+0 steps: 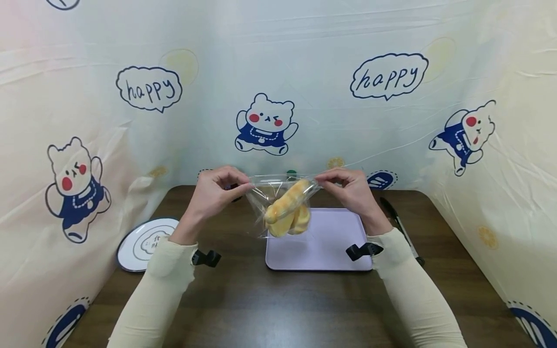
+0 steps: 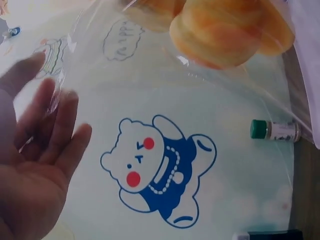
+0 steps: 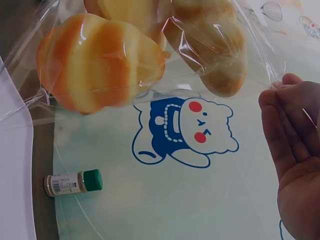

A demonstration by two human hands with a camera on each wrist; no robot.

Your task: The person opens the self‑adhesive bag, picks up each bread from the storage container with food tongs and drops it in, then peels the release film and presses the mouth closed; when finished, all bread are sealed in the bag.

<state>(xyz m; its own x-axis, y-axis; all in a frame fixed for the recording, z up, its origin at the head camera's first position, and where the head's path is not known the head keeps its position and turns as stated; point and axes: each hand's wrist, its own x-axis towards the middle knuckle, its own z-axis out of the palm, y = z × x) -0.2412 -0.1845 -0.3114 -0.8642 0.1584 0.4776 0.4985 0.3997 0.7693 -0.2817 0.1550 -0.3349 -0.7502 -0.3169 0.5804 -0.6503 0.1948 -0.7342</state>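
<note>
A clear plastic bag [image 1: 257,205] hangs between my two hands over the back left part of a lilac tray [image 1: 335,241]. Inside it are several bread rolls [image 1: 287,204], one long and ridged, the others rounder and golden with paler bands. My left hand [image 1: 215,191] pinches the bag's upper left corner between thumb and fingertips. At the upper right corner, my right hand [image 1: 347,191] pinches the plastic the same way. The bag's top edge is stretched between them. In the right wrist view the rolls [image 3: 100,62] sit left of the fingertips, behind the shiny film.
On the left of the brown table [image 1: 270,309] lies a round white plate [image 1: 139,246] with a blue rim. A black-handled knife [image 1: 402,227] lies right of the tray, partly behind my right forearm. A small green-capped jar [image 2: 275,130] stands at the back, near the printed curtain [image 1: 270,58].
</note>
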